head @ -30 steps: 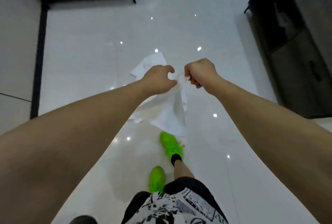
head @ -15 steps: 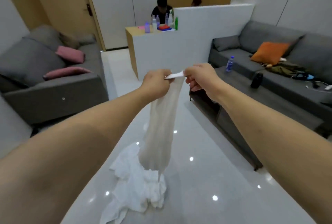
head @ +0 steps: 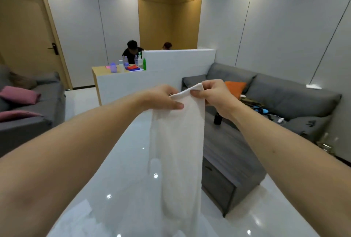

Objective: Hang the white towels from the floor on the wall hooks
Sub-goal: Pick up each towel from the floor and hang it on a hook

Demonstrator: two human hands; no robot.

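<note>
Glossy white floor (head: 121, 160), ceiling lights mirrored in it; pale panelled walls with tan wood sections; wooden door (head: 24, 33) at far left.

Held item: white towel (head: 178, 147), raised at chest height in mid-room, hanging straight down in a long narrow drape, lower end running out of view at the bottom edge. Top hem stretched short between both hands.

Left hand (head: 161, 98): fingers curled over the hem's left end, thumb pressed flat against the front of the cloth. Firm pinch.

Right hand (head: 212, 94): fingers (head: 197, 93) bent and closed on the hem's right corner, corner peeking up above the knuckles. Firm pinch.

Both forearms extended forward, bare.

More white cloth (head: 79, 215) lying on the floor at lower left, blurred, partly behind the left forearm.

Surroundings, catalogued:
- Grey sofa (head: 284, 92) along the right wall, orange cushion (head: 234, 87) on its seat, dark clutter and a white cable beside that.
- Low grey coffee table (head: 228, 160) in front of that sofa, just right of the hanging towel; dark bottle (head: 218, 118) upright near its far end.
- Second grey sofa (head: 28, 103) at left, pink cushions (head: 19, 95) on it.
- White partition (head: 178, 62) at centre back, wood-topped counter (head: 102, 69) adjoining its left side; bottles and a stack of red and blue cloth (head: 133, 68) near the counter's right edge, against the partition.
- Two seated persons behind counter and partition, one in a black top (head: 131, 50), the other mostly hidden.
</note>
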